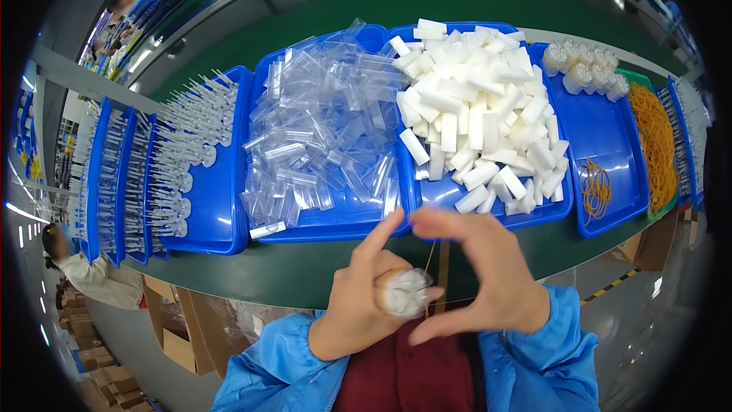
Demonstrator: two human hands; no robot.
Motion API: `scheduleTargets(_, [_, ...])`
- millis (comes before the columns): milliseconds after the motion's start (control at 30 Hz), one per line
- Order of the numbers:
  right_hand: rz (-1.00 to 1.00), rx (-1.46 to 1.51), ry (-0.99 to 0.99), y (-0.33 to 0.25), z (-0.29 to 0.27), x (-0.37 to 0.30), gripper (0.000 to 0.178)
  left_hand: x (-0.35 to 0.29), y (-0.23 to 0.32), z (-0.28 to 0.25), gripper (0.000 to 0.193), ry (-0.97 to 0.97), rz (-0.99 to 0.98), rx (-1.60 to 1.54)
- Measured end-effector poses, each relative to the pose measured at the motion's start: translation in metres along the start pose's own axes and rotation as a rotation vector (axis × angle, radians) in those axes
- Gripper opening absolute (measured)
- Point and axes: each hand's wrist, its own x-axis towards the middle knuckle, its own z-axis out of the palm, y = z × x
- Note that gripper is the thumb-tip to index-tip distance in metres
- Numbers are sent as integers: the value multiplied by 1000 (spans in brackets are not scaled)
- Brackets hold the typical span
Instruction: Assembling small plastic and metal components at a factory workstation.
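Observation:
My left hand (pixel 354 297) is closed around a small bundle (pixel 406 293) of white pieces wrapped in clear film, its crinkled end facing up. My right hand (pixel 488 275), slightly blurred, curves beside it in a wide C, thumb and fingers apart. A thin yellowish rubber band (pixel 432 255) stretches from the right fingers down past the bundle. Both hands are in front of the table edge. Beyond them, one blue tray (pixel 320 225) carries clear plastic sleeves (pixel 328 122), and another (pixel 526 217) has a heap of white foam-like blocks (pixel 480 107).
At the right, a blue tray (pixel 610 133) bears several wrapped bundles (pixel 583 65) and a few loose rubber bands (pixel 595 189). Beside it lies a mass of rubber bands (pixel 653 145). White stemmed parts (pixel 202 118) stand in blue trays at the left. Cardboard boxes (pixel 191 336) are below the table.

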Motion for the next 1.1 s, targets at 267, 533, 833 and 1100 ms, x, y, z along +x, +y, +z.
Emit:
scheduleTargets(267, [-66,-420,-161,-6,-2,-8,47,5,-2,-26,59,-158,-139,-310])
scheduleTargets(533, [-564,-345,92,-17,22,-10,44,-9,0,-8,33,-282,-880,-1002])
scheduleTargets(833, [176,876,92,20,40,-13,97,1,-16,-1,84,152,19,-350])
scheduleTargets(1100, [-109,27,192,2,45,-2,46,-1,-20,10,95,-80,-27,-77])
